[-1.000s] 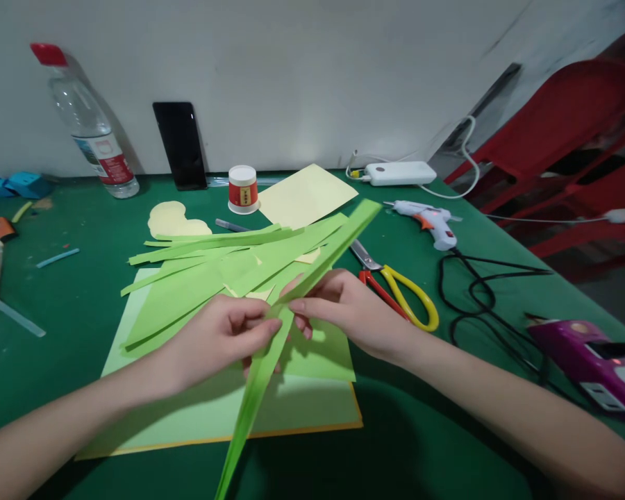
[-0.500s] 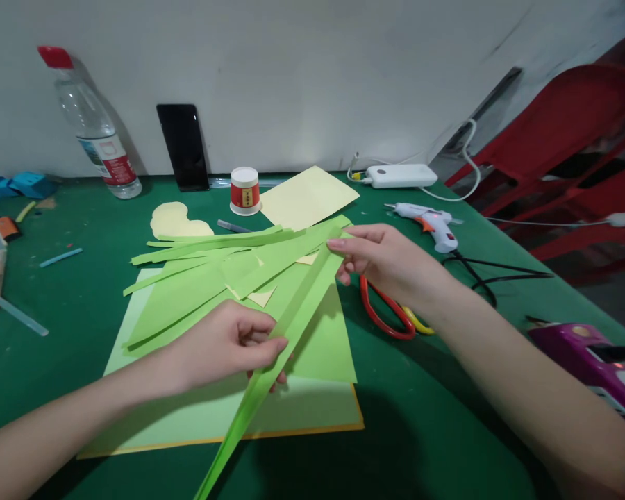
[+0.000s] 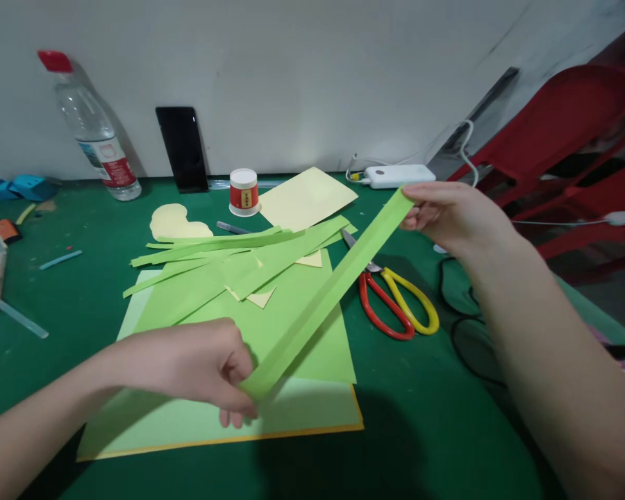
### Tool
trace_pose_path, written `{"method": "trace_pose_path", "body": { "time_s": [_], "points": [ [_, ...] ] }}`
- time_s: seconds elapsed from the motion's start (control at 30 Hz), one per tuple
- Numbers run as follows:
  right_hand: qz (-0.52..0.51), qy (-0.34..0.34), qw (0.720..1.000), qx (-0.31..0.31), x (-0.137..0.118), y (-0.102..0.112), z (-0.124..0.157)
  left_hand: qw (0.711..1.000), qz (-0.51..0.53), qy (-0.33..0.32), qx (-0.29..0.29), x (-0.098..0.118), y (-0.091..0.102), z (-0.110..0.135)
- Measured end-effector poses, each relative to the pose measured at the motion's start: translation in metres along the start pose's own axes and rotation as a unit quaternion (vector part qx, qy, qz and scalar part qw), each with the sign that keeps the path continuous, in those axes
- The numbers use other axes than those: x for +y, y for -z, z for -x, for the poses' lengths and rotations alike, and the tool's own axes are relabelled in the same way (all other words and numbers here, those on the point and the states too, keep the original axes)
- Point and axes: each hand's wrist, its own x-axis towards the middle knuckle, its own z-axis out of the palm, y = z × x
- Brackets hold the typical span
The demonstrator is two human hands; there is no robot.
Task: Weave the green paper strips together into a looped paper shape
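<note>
A long green paper strip [image 3: 333,292] with a lengthwise crease stretches diagonally between my two hands. My left hand [image 3: 221,368] pinches its lower end above the stacked sheets. Up at the right, my right hand [image 3: 442,208] grips the other end between thumb and fingers. Beneath the strip lies a green paper sheet [image 3: 312,347] on a paler green sheet [image 3: 292,413] with an orange edge under it. Several narrow green strips [image 3: 213,246] are piled across the sheets, with small cream scraps [image 3: 263,297] among them. Scissors [image 3: 396,305] with red and yellow handles lie right of the stack, partly behind the strip.
Along the wall stand a water bottle [image 3: 98,139], a black phone [image 3: 182,149] and a red-and-white paper cup [image 3: 244,193]. Cream paper [image 3: 310,198], a cream cut-out [image 3: 177,222] and a white power strip [image 3: 401,176] lie at the back. Black cable [image 3: 455,333] runs at right.
My right hand has moved up and right with the strip's end, now covering the glue gun. My left hand has slid down and left along the strip, which is pulled straight. The scissors show more.
</note>
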Motion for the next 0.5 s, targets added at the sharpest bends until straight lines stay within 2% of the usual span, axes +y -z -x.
{"method": "trace_pose_path", "body": {
  "time_s": [0.07, 0.13, 0.2, 0.27, 0.3, 0.33, 0.4, 0.43, 0.5],
  "points": [
    [-0.011, 0.0, 1.0, 0.016, -0.001, 0.002, -0.001, 0.995, -0.091, 0.016, -0.026, 0.001, 0.005, 0.011],
    [-0.012, -0.005, 1.0, 0.014, 0.0, -0.002, 0.001, 0.987, -0.154, -0.001, -0.049, 0.006, 0.008, 0.019],
    [-0.004, -0.013, 1.0, -0.011, 0.002, -0.013, 0.006, 0.987, -0.123, -0.055, -0.091, 0.015, 0.009, 0.023],
    [0.001, -0.012, 0.999, -0.042, 0.004, -0.029, 0.015, 0.981, -0.041, -0.131, -0.134, 0.025, 0.006, 0.023],
    [0.001, -0.008, 0.999, -0.053, 0.006, -0.037, 0.02, 0.977, -0.019, -0.169, -0.128, 0.029, 0.002, 0.022],
    [-0.001, -0.005, 0.998, -0.066, 0.007, -0.046, 0.026, 0.975, -0.018, -0.204, -0.089, 0.032, -0.001, 0.02],
    [0.0, -0.007, 0.995, -0.103, 0.011, -0.061, 0.039, 0.963, -0.071, -0.253, 0.067, 0.034, -0.01, 0.016],
    [0.002, -0.013, 0.991, -0.13, 0.013, -0.068, 0.046, 0.946, -0.106, -0.268, 0.148, 0.034, -0.015, 0.013],
    [0.01, -0.028, 0.981, -0.192, 0.017, -0.081, 0.059, 0.898, -0.17, -0.306, 0.265, 0.03, -0.021, 0.008]
  ]
}}
